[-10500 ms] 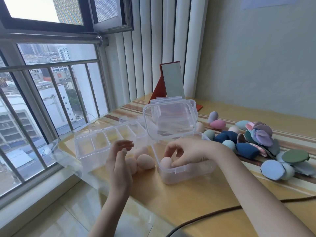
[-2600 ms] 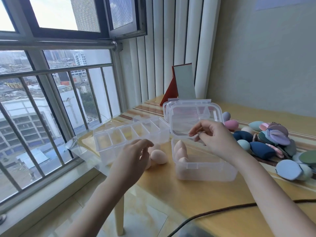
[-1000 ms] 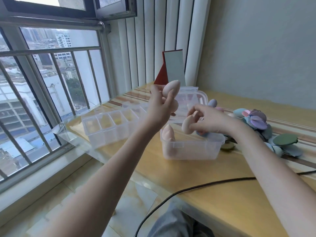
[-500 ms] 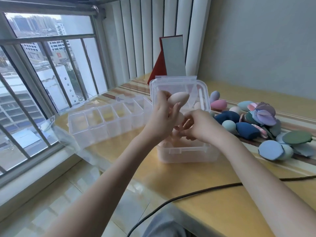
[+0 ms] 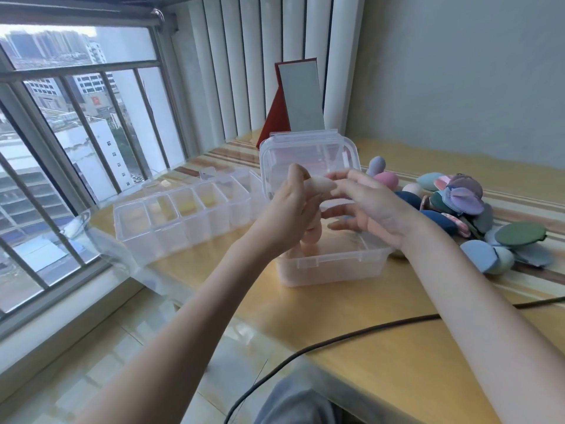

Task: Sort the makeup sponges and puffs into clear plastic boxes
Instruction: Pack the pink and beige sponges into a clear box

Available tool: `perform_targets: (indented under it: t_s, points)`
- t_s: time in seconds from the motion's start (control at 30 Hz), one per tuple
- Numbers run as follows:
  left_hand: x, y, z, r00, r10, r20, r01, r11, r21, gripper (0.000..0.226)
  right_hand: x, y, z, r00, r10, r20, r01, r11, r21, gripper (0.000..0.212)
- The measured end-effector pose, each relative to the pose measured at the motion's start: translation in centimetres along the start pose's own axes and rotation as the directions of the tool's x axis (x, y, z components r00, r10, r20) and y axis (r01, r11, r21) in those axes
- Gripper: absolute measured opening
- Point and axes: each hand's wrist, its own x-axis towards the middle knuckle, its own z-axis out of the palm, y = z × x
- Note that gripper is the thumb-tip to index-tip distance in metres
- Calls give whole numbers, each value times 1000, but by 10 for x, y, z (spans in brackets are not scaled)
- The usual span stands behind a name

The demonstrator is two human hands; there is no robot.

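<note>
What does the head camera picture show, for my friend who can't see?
Two hands, left hand and right hand, hold a beige sponge above an open clear box. Colourful sponges and puffs lie piled to the right.

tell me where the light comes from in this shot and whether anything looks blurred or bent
Head view: daylight enters through the window on the left, the sky nearly washed out; the wide lens bows the window bars and blinds; the left hand, right hand and the beige sponge between them are slightly soft; the clear box shows faint glare.
</note>
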Motion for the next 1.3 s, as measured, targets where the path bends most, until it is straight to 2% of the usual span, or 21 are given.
perform_targets:
  t_s: [0.1, 0.17, 0.23, 0.27, 0.3, 0.33, 0.43, 0.47, 0.53, 0.57, 0.8, 0.9, 0.97, 1.07, 1.17, 1.3]
  points:
    - [0, 1, 0, 1000, 2, 10, -2, 1000, -17, 20, 1, 8, -2, 997, -62, 41, 63, 998, -10, 17]
    - [0, 2, 0, 1000, -16, 15, 16, 999, -35, 23, 1, 9, -1, 990, -131, -47, 128, 990, -52, 14]
    - [1, 3, 0, 997, -69, 17, 70, 996, -52, 28, 1, 6, -3, 964, -184, -194, 179, 983, -43, 3]
    - [1, 3, 0, 996, -85, 17, 86, 995, -52, 28, 1, 5, -6, 951, -197, -237, 194, 980, -35, 5]
    - [1, 3, 0, 996, -88, 15, 88, 995, -45, 28, 1, 3, -8, 955, -195, -223, 186, 981, -59, 4]
    - [1, 3, 0, 997, -82, 11, 82, 996, -37, 27, 0, 3, -10, 973, -176, -153, 157, 980, -124, 4]
    - [1, 2, 1, 998, -69, -1, 69, 997, -35, 26, -7, 7, -8, 990, 11, 139, 51, 902, -428, 14]
    - [1, 2, 1, 998, -67, -2, 67, 997, -31, 27, -8, 9, -6, 983, 43, 176, 61, 836, -545, 17]
    - [1, 1, 1, 998, -61, -6, 61, 998, -14, 26, -8, 14, -2, 988, 8, 152, 111, 643, -758, 25]
    - [1, 1, 1, 998, -59, -13, 59, 998, -11, 25, -7, 15, -2, 990, -19, 138, 122, 595, -795, 28]
    - [1, -1, 3, 994, -101, -50, 100, 995, -25, 26, -3, 20, -1, 991, -54, 124, 128, 677, -725, 25]
    - [-1, 3, 0, 975, -164, -151, 123, 960, -250, 19, 0, 24, 1, 994, -77, 81, 112, 672, -732, 25]
    - [-4, 5, -2, 968, -172, -180, 104, 936, -337, 12, 1, 25, 1, 993, -77, 89, 118, 665, -738, 23]
    - [-6, 6, -6, 985, -155, -75, 123, 939, -322, 17, 2, 23, 0, 990, -72, 124, 141, 652, -745, 27]
    - [-4, 4, -9, 997, -74, 33, 79, 983, -164, 28, 0, 22, -1, 986, -51, 160, 153, 666, -730, 27]
    - [-2, -2, -11, 986, -54, 158, 65, 996, -64, 25, -1, 23, 1, 986, -94, 136, 164, 674, -721, 19]
